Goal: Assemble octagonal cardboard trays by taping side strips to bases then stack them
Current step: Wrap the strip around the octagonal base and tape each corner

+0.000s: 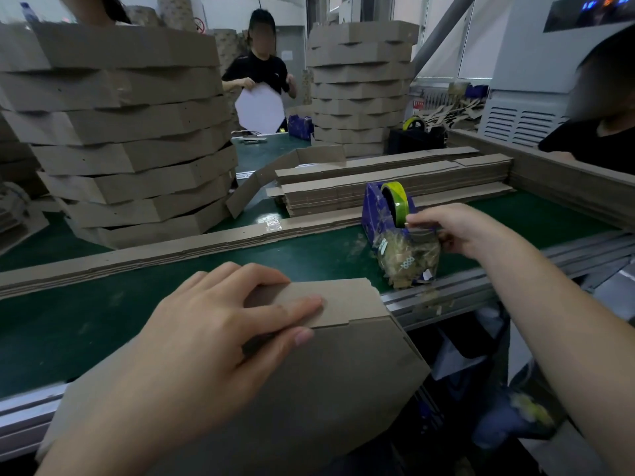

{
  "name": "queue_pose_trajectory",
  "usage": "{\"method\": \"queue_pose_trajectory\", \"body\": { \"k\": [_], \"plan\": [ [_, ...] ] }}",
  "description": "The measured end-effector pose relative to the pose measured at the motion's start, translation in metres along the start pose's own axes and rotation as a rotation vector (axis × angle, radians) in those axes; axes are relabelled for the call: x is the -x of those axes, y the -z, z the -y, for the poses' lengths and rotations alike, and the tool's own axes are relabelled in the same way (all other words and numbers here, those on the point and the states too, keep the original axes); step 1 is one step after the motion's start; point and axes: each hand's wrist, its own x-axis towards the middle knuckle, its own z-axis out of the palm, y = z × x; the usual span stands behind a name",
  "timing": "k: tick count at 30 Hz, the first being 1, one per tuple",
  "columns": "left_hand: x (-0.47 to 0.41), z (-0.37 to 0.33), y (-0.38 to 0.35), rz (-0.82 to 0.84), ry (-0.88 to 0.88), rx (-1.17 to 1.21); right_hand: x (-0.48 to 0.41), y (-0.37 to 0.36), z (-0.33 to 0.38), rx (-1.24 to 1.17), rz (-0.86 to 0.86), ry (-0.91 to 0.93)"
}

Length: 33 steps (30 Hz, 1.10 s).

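Current tray is at an early taping stage. Left hand [220, 324], fingers flat, presses the side strip [343, 300] against the base [309, 389] at near centre. Right hand [457, 231] pinches tape [420, 231] at the dispenser [378, 214], right. Finished trays [130, 132] stand stacked far left; spare strips [395, 187] lie beyond the dispenser.

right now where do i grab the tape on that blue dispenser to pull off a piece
Pinch the free end at the near-right end of the dispenser, just below the green tape roll, coming from the right. The roll stands upright and feeds that way; the right hand pinches it there.
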Motion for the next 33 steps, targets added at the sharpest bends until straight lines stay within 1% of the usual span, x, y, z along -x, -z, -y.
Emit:
{"method": "queue_pose_trajectory", "body": {
  "k": [3,9,13,17,20,25,27,33],
  "plan": [
    [0.001,-0.001,0.000,-0.002,0.000,0.000,0.002,0.004,0.005,-0.091,0.040,-0.038],
    [0.003,-0.002,0.002,0.008,-0.004,-0.008,0.012,0.008,0.017,-0.086,0.107,-0.235],
    [0.004,-0.003,0.003,0.004,-0.006,-0.003,0.017,0.013,0.028,-0.051,0.127,-0.266],
    [0.003,-0.004,0.002,-0.009,-0.008,-0.008,0.023,0.017,0.031,-0.137,0.207,-0.301],
    [0.003,-0.005,0.002,-0.012,-0.012,-0.011,0.025,0.017,0.034,-0.279,0.192,-0.285],
    [0.003,-0.004,0.000,-0.013,-0.008,-0.007,0.033,0.010,0.032,-0.382,0.126,-0.240],
    [0.003,-0.004,0.000,-0.013,-0.002,-0.008,0.039,0.006,0.029,-0.439,0.101,-0.184],
    [0.001,-0.004,-0.001,-0.004,-0.003,-0.009,0.068,-0.009,0.004,-0.578,-0.004,0.068]
  ]
}}
